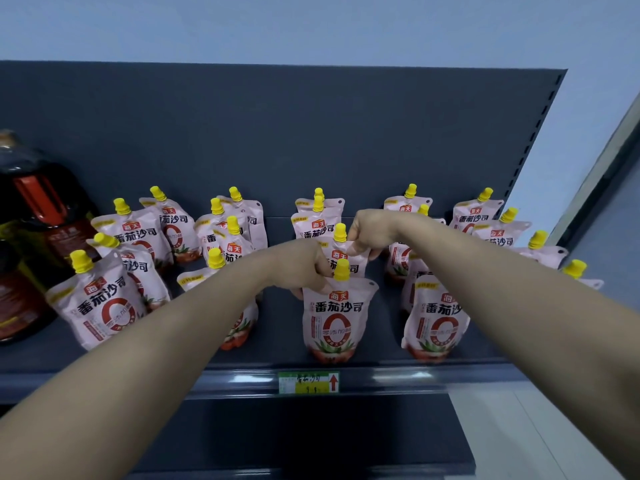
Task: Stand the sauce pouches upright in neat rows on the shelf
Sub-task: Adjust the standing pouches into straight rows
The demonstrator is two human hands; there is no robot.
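- Front centre pouch [335,317] is stood upright near the dark shelf [263,351] front edge; its top left corner is pinched by the left hand [308,268], fingers closed on the film just left of the yellow cap [342,270]
- Second pouch [346,256], directly behind, is gripped at its top right corner by the right hand [372,232], fingers curled shut beside its cap
- Further pink tomato sauce pouches are seen either side of both hands, several leaning
- Oil bottle [38,216] is noted far left of the left fingers
- Price tag [309,382] is fixed below them
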